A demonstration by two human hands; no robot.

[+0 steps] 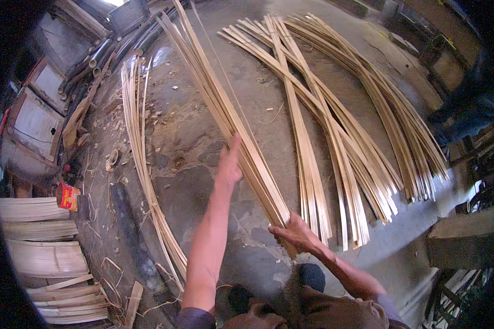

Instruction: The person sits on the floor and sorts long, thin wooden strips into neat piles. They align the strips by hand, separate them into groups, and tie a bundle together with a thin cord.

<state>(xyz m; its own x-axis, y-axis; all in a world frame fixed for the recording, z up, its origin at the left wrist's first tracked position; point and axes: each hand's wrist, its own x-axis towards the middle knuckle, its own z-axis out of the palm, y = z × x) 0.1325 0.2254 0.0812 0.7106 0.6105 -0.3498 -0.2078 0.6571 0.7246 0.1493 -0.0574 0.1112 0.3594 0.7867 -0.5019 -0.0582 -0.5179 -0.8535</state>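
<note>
A long bundle of split bamboo strips slants from my feet toward the far left, its near end held in my right hand. That hand's fingers are wrapped round the strips close to their ends. My left hand is against the bundle's left side, about midway along, a finger stretched up along the edge. Some of its fingers are hidden or blurred. One thin strip stands apart from the bundle's far part.
Several bamboo bundles lie crossed on the floor to the right, and a thinner one lies left. Stacked slats, a red tin, a dark pole and bamboo poles are also on the left. A concrete block stands right.
</note>
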